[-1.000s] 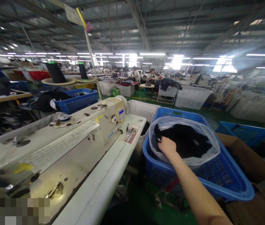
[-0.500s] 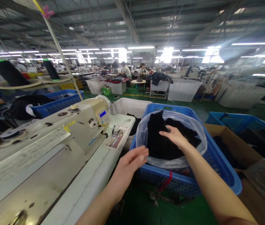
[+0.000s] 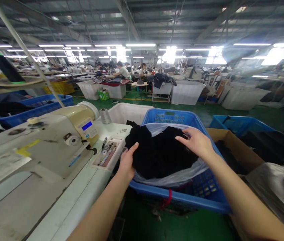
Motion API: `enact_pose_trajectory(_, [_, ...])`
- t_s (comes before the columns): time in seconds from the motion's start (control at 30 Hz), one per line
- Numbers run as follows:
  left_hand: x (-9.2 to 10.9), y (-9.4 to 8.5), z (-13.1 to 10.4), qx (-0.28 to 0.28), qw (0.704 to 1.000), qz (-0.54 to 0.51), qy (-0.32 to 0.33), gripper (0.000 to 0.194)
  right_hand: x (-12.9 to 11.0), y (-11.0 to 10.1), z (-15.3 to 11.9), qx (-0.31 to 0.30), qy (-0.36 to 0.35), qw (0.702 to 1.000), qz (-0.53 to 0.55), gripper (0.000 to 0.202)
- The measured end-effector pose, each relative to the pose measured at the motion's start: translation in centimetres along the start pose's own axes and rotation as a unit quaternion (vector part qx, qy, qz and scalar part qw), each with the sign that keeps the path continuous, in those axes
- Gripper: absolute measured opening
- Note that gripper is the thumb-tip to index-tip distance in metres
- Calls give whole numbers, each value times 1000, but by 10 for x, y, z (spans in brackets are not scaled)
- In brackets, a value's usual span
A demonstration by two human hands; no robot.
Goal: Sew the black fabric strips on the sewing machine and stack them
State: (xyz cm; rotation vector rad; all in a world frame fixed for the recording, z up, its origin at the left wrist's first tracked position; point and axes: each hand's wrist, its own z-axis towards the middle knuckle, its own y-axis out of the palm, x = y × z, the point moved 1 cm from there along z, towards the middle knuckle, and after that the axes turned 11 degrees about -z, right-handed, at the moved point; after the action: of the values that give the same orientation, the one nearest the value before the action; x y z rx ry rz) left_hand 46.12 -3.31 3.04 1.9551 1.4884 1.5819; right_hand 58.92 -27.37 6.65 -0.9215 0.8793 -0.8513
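Observation:
A pile of black fabric (image 3: pixel 162 154) lies on a clear plastic bag (image 3: pixel 172 179) inside a blue basket (image 3: pixel 182 195). At the pile's left edge, my left hand (image 3: pixel 128 160) is closed on black fabric, thumb on top and the other fingers mostly hidden below. Over the right side of the pile, my right hand (image 3: pixel 198 142) holds a small shiny metal tool (image 3: pixel 187 135) between thumb and fingers; most of the tool is covered, so its kind cannot be made out.
To the left stands a sewing machine (image 3: pixel 56 144) with a small tool tray (image 3: pixel 108 152) and a grey thread cone (image 3: pixel 105 116). A white bin (image 3: pixel 129 112) is behind. On the right are a cardboard box (image 3: pixel 244 150) and another blue basket (image 3: pixel 247 122). Co-workers sit farther back.
My left hand has moved from open air onto the fabric's left edge and closed on it. The fabric has spread leftward over the bag's rim. The view has swung right.

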Motion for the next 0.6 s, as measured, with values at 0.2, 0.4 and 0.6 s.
enact_pose_trajectory(0.2, [12,-14,5,59,998,19,6,29,-2,34,-39,-15,-60,982,-177,39])
enact_pose_trajectory(0.4, [-5,-14,0,34,997,62,-6,28,7,35,-27,-31,-45,965,-258,24])
enact_pose_trajectory(0.6, [-16,-12,1,39,997,67,3,20,7,-2,-8,17,1,955,-296,28])
